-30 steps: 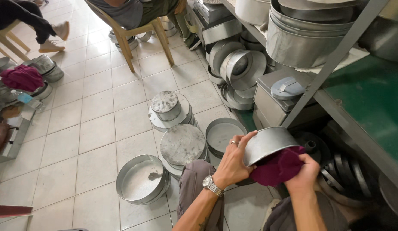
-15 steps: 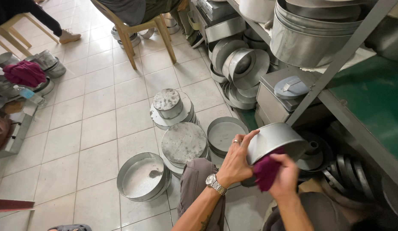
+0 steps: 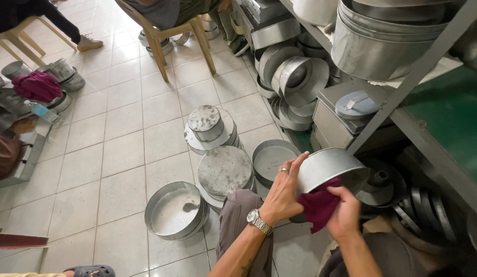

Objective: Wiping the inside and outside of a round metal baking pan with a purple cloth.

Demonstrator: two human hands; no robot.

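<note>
in the lower right of the frame, the person's left hand is spread flat against the outer wall of a round metal pan, fingers open and a ring showing, a wristwatch on the wrist. the right hand is closed around a bunched maroon cloth, pressing it against the pan's lower rim. no packages, labels or signs can be made out; the nearest to one is a pale blue-grey lid with a handle, lying on a metal box on the lower shelf right of centre.

the pan is dull grey aluminium, straight-walled and shallow, tipped on its side with its open mouth facing the right edge, held just above the person's knee.

compared with half a second ago, the cloth has slid from beside the pan's mouth to its lower rim, and the right hand has shifted down with it; the left hand stays on the wall.

at centre, flat round lids are stacked on the tiled floor, an empty ring-shaped pan lower left of them. at upper left, another maroon rag lies on a pile of pans.
</note>
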